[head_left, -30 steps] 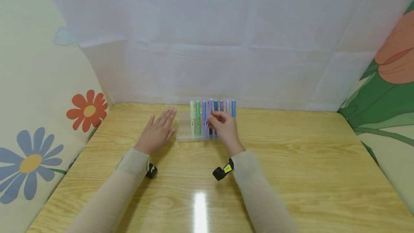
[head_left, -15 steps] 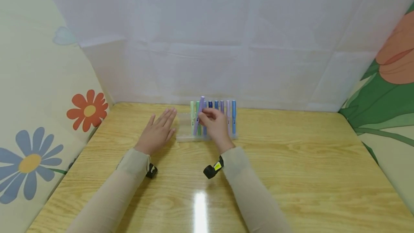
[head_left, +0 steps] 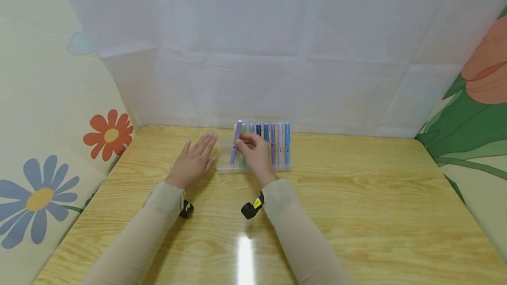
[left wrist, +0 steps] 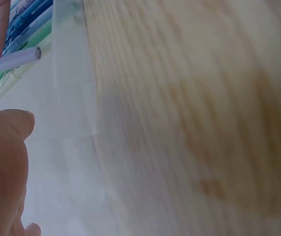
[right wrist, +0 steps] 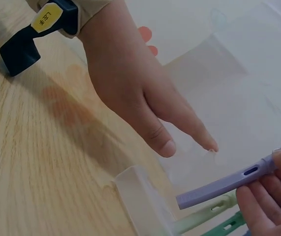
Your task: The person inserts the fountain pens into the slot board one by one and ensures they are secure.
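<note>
A lilac pen (head_left: pixel 238 130) is pinched between the thumb and fingers of my right hand (head_left: pixel 256 154), tilted in front of the clear pen holder (head_left: pixel 227 170). In the right wrist view the lower end of this pen (right wrist: pixel 214 191) hangs just above a pale green pen (right wrist: pixel 204 215). My left hand (head_left: pixel 192 164) lies with spread fingers at the left end of the holder. Several pens stand in a row in the holder, among them a green one (right wrist: pixel 225 227), a dark purple one (head_left: pixel 273 144) and a blue one (head_left: pixel 287 144). My right hand hides some of their lower parts.
The holder stands on a wooden table (head_left: pixel 356 197), near its back edge. Behind rises a white cloth (head_left: pixel 245 87). Flower-patterned cloths (head_left: pixel 41 100) hang at both sides. A black wrist camera (head_left: pixel 249 209) sits on my right wrist.
My right hand has carried the lilac pen leftward along the row, past the blue and green pens to in front of the pale green one. The left hand has stayed in place.
</note>
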`<action>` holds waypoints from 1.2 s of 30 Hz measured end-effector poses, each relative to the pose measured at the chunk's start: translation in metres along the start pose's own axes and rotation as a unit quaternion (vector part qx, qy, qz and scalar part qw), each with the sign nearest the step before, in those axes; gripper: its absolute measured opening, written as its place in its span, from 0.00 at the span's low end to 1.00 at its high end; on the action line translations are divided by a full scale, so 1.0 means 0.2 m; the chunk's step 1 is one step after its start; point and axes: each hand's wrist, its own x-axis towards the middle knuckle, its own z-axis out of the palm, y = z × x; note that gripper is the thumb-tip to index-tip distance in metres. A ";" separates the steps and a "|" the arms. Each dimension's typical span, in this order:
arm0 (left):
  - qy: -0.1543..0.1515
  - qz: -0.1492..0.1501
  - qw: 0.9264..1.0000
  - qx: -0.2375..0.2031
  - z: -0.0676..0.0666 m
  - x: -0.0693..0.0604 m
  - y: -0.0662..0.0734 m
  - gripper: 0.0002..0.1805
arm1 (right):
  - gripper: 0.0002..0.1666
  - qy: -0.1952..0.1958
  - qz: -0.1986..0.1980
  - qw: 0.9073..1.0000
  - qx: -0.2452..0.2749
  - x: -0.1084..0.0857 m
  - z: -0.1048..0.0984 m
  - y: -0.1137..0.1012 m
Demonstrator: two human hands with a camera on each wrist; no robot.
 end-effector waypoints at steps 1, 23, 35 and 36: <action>0.002 0.001 1.000 -0.001 0.00 0.00 0.00 0.36 | 0.14 0.001 -0.003 1.000 -0.006 0.00 0.00 0.01; 0.002 0.000 1.000 0.001 0.01 0.00 0.00 0.36 | 0.13 -0.006 -0.022 0.997 -0.077 0.00 0.07 0.08; 0.000 -0.005 1.000 0.006 0.00 0.00 0.00 0.36 | 0.11 0.010 -0.033 0.994 -0.108 -0.03 0.11 0.08; 0.000 -0.005 1.000 0.006 0.00 0.00 0.00 0.36 | 0.10 0.013 -0.033 0.993 -0.108 -0.03 0.11 0.08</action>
